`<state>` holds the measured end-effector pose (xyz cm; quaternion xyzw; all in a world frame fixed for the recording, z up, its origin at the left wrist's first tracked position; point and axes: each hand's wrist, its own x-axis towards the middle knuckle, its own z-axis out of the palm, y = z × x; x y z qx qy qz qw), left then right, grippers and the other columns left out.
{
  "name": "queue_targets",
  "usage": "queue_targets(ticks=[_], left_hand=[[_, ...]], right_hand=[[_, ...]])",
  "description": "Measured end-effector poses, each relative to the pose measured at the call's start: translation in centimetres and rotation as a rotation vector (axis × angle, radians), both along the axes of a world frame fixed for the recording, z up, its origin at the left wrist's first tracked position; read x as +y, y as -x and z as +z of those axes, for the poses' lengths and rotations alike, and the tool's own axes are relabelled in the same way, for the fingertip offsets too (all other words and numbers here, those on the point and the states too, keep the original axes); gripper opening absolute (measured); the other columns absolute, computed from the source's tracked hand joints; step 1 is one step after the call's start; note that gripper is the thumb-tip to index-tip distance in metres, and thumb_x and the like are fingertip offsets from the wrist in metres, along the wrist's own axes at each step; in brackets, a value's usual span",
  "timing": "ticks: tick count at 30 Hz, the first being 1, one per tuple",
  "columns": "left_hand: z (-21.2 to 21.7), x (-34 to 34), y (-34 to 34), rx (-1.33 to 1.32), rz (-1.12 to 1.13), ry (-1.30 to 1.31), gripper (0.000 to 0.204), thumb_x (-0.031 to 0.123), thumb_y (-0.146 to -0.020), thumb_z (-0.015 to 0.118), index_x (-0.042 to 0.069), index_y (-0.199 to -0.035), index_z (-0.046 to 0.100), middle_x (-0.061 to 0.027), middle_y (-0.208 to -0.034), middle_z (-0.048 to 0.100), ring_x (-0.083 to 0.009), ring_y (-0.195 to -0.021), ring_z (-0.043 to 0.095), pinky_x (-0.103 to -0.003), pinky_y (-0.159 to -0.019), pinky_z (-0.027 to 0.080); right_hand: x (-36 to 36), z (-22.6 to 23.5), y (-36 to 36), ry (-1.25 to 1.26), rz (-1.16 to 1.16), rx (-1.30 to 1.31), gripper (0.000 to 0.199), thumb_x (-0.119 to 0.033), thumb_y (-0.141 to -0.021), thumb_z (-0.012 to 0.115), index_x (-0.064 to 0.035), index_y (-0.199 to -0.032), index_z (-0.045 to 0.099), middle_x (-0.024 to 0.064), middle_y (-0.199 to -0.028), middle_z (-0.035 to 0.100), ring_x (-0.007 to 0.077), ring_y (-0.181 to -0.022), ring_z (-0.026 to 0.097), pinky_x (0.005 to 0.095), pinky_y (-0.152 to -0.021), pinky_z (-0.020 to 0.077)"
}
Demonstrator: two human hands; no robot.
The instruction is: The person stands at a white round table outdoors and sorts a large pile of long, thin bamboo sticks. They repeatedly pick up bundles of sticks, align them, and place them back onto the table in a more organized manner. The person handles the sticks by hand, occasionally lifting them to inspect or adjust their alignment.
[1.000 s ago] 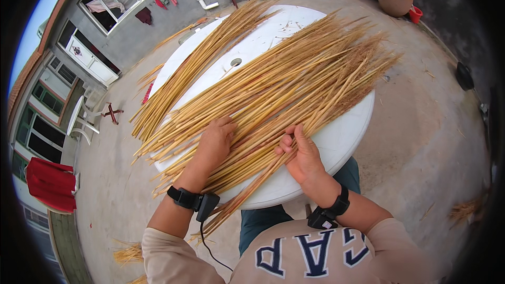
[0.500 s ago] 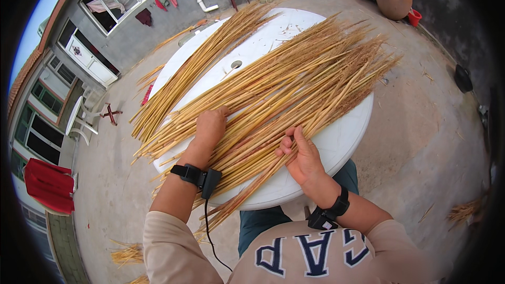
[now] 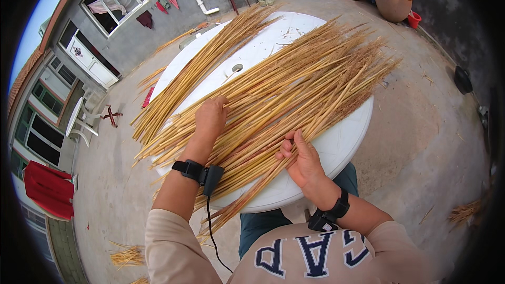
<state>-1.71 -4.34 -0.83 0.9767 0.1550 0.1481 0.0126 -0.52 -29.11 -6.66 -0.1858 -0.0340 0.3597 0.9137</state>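
A wide layer of dry yellow stalks (image 3: 273,97) with brown feathery heads lies slantwise across a round white table (image 3: 347,131). Over the layer's middle left, my left hand (image 3: 211,115) is closed with its fingertips down at the stalks; the exact grip is partly hidden. Closer to me, my right hand (image 3: 304,163) has its fingers curled round a few stalks at the layer's near edge, thumb up. Their cut ends stick out past the table's rim at lower left. A separate, narrower bundle of stalks (image 3: 197,76) rests on the table's far left side.
Loose stalks (image 3: 126,255) lie on the concrete floor at lower left, others (image 3: 465,211) at far right. Beyond the table stand a red stool (image 3: 238,0) and a large brown pot (image 3: 393,2). A white chair (image 3: 80,121) is at left. A cable (image 3: 211,226) hangs from my left wrist.
My left hand has shifted slightly up and away from me over the stalks. The right hand stays in almost the same place, holding its stalks.
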Motion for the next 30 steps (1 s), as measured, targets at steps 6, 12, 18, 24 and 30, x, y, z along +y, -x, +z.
queue_targets(ticks=[6, 12, 18, 24, 30], left_hand=[[-4.1, 0.2, 1.0, 0.011, -0.238, 0.023, 0.045, 0.018, -0.087, 0.056, -0.003, -0.126, 0.046, -0.0258, -0.137, 0.034, -0.0393, -0.128, 0.032, -0.039, -0.105, 0.031], [-2.0, -3.4, 3.2, 0.226, -0.272, 0.134, 0.059, 0.025, -0.091, 0.050, -0.004, -0.137, 0.027, -0.0271, -0.142, 0.025, -0.0400, -0.134, 0.021, -0.048, -0.108, 0.020], [-2.6, -3.9, 3.9, 0.227, -0.252, 0.107, 0.063, 0.028, -0.092, 0.050, -0.003, -0.139, 0.022, -0.0263, -0.145, 0.020, -0.0384, -0.136, 0.018, -0.051, -0.108, 0.018], [-0.6, -4.6, 4.2, 0.191, -0.311, 0.363, 0.048, 0.018, -0.090, 0.054, 0.000, -0.132, 0.041, -0.0242, -0.136, 0.039, -0.0328, -0.129, 0.036, -0.036, -0.105, 0.030], [0.5, -2.1, 0.9, -0.058, -0.060, 0.330, 0.022, 0.008, -0.084, 0.059, 0.002, -0.104, 0.063, -0.0193, -0.104, 0.062, -0.0315, -0.092, 0.061, -0.035, -0.079, 0.048]], right_hand=[[0.1, -0.1, -0.1, 0.002, 0.015, 0.019, 0.030, -0.036, -0.094, 0.047, -0.0075, -0.089, 0.053, 0.0013, -0.069, 0.049, 0.0114, -0.063, 0.045, 0.0305, -0.069, 0.0424], [0.0, -0.1, 0.0, -0.009, 0.006, 0.017, 0.029, -0.035, -0.094, 0.047, -0.0074, -0.090, 0.053, 0.0014, -0.069, 0.049, 0.0113, -0.063, 0.044, 0.0302, -0.069, 0.0428], [0.0, 0.0, 0.0, -0.014, 0.017, 0.013, 0.029, -0.035, -0.095, 0.046, -0.0075, -0.090, 0.053, 0.0015, -0.070, 0.049, 0.0109, -0.063, 0.044, 0.0296, -0.069, 0.0427], [-0.1, -0.1, -0.1, -0.012, 0.017, 0.011, 0.030, -0.036, -0.095, 0.046, -0.0076, -0.090, 0.053, 0.0011, -0.070, 0.049, 0.0107, -0.062, 0.043, 0.0291, -0.069, 0.0422], [0.0, -0.2, -0.2, -0.024, 0.018, -0.005, 0.030, -0.036, -0.095, 0.046, -0.0076, -0.090, 0.054, 0.0011, -0.070, 0.049, 0.0108, -0.062, 0.043, 0.0293, -0.068, 0.0423]])
